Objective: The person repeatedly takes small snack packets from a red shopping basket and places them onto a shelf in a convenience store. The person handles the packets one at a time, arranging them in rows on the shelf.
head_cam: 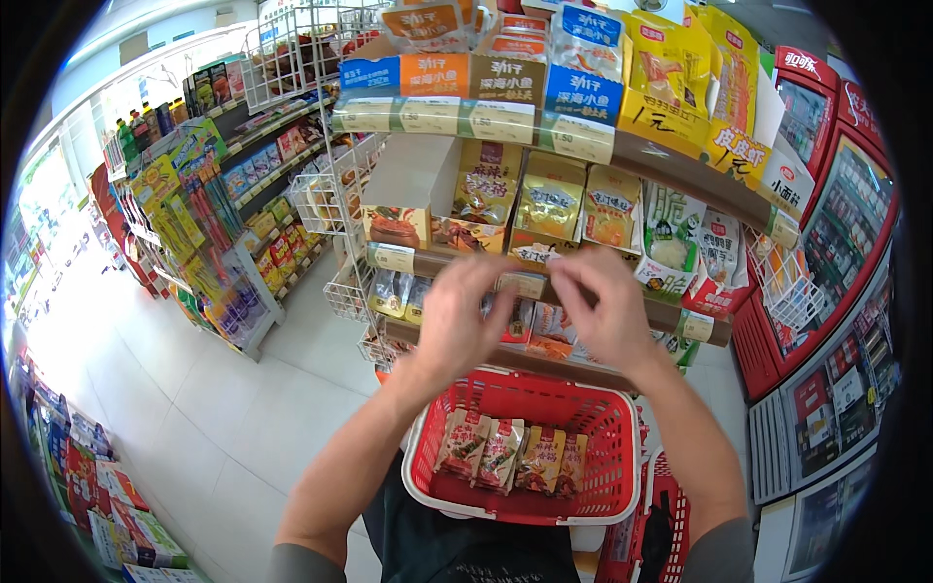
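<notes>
Both hands are raised, slightly blurred, before the middle shelf of a snack rack. My left hand (466,313) has its fingers curved and apart from the thumb, with nothing visible in it. Opposite it, my right hand (605,306) is curled in a similar way, and I see nothing in its grasp. Behind the fingertips are a shelf price tag (522,284) and a display box of gold snack pouches (550,197), partly hidden. Below the hands is a red shopping basket (521,517) with a white rim. Red-and-white pouches (463,442) and gold-brown pouches (539,459) lie inside it.
At the lower right is another red basket (674,495). Red drinks coolers (838,240) stand on the right. To the left, a rack of hanging goods (189,233) borders the tiled floor (219,437). White wire baskets (321,204) jut from the snack rack's side.
</notes>
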The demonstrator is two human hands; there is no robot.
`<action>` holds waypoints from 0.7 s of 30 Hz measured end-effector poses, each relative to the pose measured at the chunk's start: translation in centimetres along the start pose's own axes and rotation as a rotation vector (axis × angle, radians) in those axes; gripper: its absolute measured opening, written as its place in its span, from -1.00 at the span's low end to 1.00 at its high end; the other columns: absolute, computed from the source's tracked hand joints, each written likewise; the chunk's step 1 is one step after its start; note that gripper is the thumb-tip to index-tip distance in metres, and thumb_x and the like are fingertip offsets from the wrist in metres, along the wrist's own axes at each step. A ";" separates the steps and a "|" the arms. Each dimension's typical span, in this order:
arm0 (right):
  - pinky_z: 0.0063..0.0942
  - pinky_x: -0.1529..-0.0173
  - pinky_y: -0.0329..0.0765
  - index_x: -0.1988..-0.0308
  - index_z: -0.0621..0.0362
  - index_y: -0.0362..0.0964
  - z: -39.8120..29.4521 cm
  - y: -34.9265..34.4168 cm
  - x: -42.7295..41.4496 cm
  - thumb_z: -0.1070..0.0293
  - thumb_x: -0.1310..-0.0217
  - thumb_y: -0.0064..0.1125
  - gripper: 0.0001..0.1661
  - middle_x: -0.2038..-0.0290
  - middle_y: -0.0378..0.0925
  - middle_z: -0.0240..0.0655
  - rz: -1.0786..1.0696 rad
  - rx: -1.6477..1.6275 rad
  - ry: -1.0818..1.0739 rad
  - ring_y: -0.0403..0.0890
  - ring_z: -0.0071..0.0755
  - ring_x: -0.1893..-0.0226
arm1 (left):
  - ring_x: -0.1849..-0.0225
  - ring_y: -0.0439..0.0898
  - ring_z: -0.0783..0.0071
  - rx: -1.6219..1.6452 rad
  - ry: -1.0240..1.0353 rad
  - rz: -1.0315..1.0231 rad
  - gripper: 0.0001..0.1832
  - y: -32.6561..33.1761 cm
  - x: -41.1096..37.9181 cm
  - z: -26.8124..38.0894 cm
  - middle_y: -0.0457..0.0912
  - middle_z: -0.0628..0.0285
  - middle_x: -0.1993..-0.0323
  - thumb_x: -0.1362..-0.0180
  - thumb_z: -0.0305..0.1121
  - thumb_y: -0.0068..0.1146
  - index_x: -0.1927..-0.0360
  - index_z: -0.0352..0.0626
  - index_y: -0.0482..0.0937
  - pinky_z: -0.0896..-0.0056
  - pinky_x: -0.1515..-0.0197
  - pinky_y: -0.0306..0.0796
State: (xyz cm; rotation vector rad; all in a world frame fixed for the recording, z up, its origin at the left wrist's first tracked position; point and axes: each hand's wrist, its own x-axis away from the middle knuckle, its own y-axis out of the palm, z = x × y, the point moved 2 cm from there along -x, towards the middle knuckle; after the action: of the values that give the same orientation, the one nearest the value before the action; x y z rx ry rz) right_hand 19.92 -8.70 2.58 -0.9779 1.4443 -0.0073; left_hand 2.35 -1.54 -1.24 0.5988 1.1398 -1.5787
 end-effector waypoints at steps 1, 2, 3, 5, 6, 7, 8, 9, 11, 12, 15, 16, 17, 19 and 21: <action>-0.24 0.21 0.44 0.26 0.26 0.55 -0.1 0.2 -2.7 0.47 -0.15 0.20 -0.87 0.36 0.61 -0.18 0.071 0.039 -0.086 0.54 -0.08 0.35 | 0.08 0.61 0.05 -0.088 0.060 0.051 -0.74 -1.1 -1.8 -0.2 0.64 -0.02 0.16 -0.14 -0.49 0.17 0.07 -0.27 0.60 0.20 0.02 0.49; -0.21 0.11 0.47 0.25 0.26 0.56 0.2 1.2 -5.4 0.46 -0.16 0.18 -0.85 0.33 0.62 -0.16 0.079 0.047 -0.127 0.56 -0.05 0.30 | 0.09 0.61 0.03 -0.140 0.070 0.036 -0.76 -1.8 -2.9 -1.0 0.65 -0.04 0.17 -0.16 -0.47 0.15 0.09 -0.27 0.60 0.17 0.03 0.49; -0.17 0.06 0.49 0.21 0.26 0.56 0.8 2.3 -7.6 0.42 -0.18 0.15 -0.81 0.28 0.63 -0.11 0.110 0.075 -0.153 0.59 0.01 0.22 | 0.09 0.61 0.02 -0.185 0.082 0.019 -0.79 -2.2 -4.0 -1.8 0.65 -0.05 0.18 -0.17 -0.46 0.12 0.12 -0.28 0.59 0.15 0.04 0.49; -0.22 -0.15 0.42 0.00 0.25 0.49 2.6 3.5 -11.1 0.24 -0.27 0.06 -0.61 -0.04 0.54 0.03 -0.265 0.094 0.306 0.47 0.15 -0.10 | 0.13 0.62 -0.01 -0.288 0.085 -0.110 -0.82 -1.6 -5.9 -3.1 0.65 -0.08 0.22 -0.21 -0.41 0.07 0.20 -0.28 0.58 0.09 0.08 0.49; -0.20 -0.19 0.39 -0.06 0.24 0.45 3.6 4.5 -12.6 0.21 -0.28 0.01 -0.56 -0.09 0.49 0.05 -0.305 0.213 0.314 0.45 0.14 -0.13 | 0.16 0.62 -0.03 -0.372 0.068 -0.216 -0.83 -1.5 -6.8 -3.6 0.65 -0.09 0.25 -0.23 -0.37 0.03 0.25 -0.27 0.56 0.05 0.11 0.49; -0.19 -0.24 0.36 -0.12 0.22 0.40 4.9 5.7 -13.4 0.19 -0.29 -0.04 -0.51 -0.15 0.44 0.07 -0.348 0.340 0.333 0.44 0.13 -0.15 | 0.19 0.63 -0.05 -0.443 0.049 -0.328 -0.81 -0.9 -7.3 -4.1 0.65 -0.11 0.28 -0.24 -0.34 -0.01 0.30 -0.27 0.55 0.02 0.14 0.49; -0.19 -0.26 0.35 -0.14 0.21 0.38 6.2 6.2 -14.0 0.19 -0.28 -0.06 -0.49 -0.16 0.43 0.06 -0.398 0.414 0.356 0.44 0.12 -0.16 | 0.34 0.64 -0.09 -0.506 -0.069 -0.403 -0.72 -0.1 -7.7 -4.4 0.65 -0.12 0.41 -0.29 -0.27 -0.13 0.39 -0.23 0.52 -0.06 0.20 0.49; -0.19 -0.27 0.34 -0.16 0.20 0.36 6.1 6.9 -14.8 0.20 -0.27 -0.09 -0.47 -0.18 0.42 0.06 -0.452 0.477 0.371 0.44 0.11 -0.17 | 0.36 0.64 -0.11 -0.524 -0.076 -0.449 -0.70 -0.2 -7.8 -4.7 0.65 -0.11 0.44 -0.30 -0.25 -0.16 0.37 -0.23 0.53 -0.07 0.21 0.49; -0.19 -0.26 0.35 -0.15 0.15 0.38 5.5 7.1 -15.6 0.26 -0.21 -0.13 -0.47 -0.18 0.43 -0.02 -0.481 0.626 0.342 0.45 0.04 -0.18 | 0.41 0.63 -0.14 -0.556 -0.089 -0.539 -0.65 -0.4 -8.1 -5.3 0.65 -0.10 0.49 -0.33 -0.21 -0.21 0.34 -0.22 0.55 -0.08 0.22 0.49; -0.18 -0.26 0.35 -0.15 0.13 0.39 7.9 7.6 -15.7 0.27 -0.20 -0.12 -0.48 -0.17 0.45 -0.04 -0.441 0.595 0.373 0.45 0.02 -0.18 | 0.42 0.63 -0.13 -0.543 -0.076 -0.529 -0.59 0.2 -8.2 -5.3 0.65 -0.07 0.51 -0.35 -0.17 -0.26 0.37 -0.21 0.57 -0.10 0.20 0.48; -0.16 -0.24 0.37 -0.13 0.09 0.41 11.7 9.4 -15.7 0.30 -0.19 -0.10 -0.50 -0.14 0.48 -0.07 -0.375 0.551 0.376 0.46 -0.01 -0.18 | 0.41 0.64 -0.11 -0.520 -0.086 -0.520 -0.56 0.5 -7.9 -5.4 0.66 -0.07 0.50 -0.36 -0.17 -0.27 0.43 -0.19 0.59 -0.10 0.17 0.48; -0.15 -0.24 0.37 -0.12 0.08 0.42 11.7 9.6 -15.7 0.31 -0.19 -0.10 -0.51 -0.14 0.48 -0.07 -0.361 0.548 0.363 0.46 -0.01 -0.18 | 0.40 0.65 -0.09 -0.522 -0.116 -0.514 -0.52 0.4 -7.9 -5.3 0.67 -0.07 0.49 -0.37 -0.15 -0.30 0.46 -0.18 0.61 -0.11 0.16 0.47; -0.15 -0.24 0.37 -0.13 0.08 0.41 11.9 9.6 -15.7 0.31 -0.19 -0.09 -0.51 -0.14 0.47 -0.07 -0.362 0.577 0.363 0.46 -0.01 -0.18 | 0.40 0.65 -0.09 -0.522 -0.118 -0.517 -0.52 0.6 -7.9 -5.3 0.67 -0.08 0.48 -0.37 -0.15 -0.30 0.46 -0.18 0.61 -0.11 0.16 0.47; -0.15 -0.25 0.37 -0.14 0.07 0.41 9.3 9.3 -16.1 0.32 -0.19 -0.08 -0.51 -0.16 0.46 -0.08 -0.369 0.620 0.351 0.45 -0.01 -0.18 | 0.39 0.65 -0.09 -0.534 -0.134 -0.520 -0.51 0.2 -7.8 -5.7 0.67 -0.08 0.48 -0.37 -0.14 -0.31 0.45 -0.18 0.62 -0.11 0.16 0.47; -0.14 -0.28 0.33 -0.20 0.05 0.35 8.2 9.2 -16.0 0.31 -0.20 -0.07 -0.46 -0.25 0.38 -0.12 -0.385 0.649 0.388 0.40 0.01 -0.23 | 0.38 0.65 -0.10 -0.542 -0.143 -0.542 -0.50 0.1 -7.9 -5.7 0.67 -0.08 0.47 -0.37 -0.13 -0.32 0.45 -0.17 0.62 -0.10 0.15 0.47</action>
State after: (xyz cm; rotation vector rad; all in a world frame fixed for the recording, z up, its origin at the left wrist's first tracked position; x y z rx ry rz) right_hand 18.55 10.35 9.05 -0.7100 1.4307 -0.9351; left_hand 4.06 7.10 2.88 -0.1992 1.6228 -1.6127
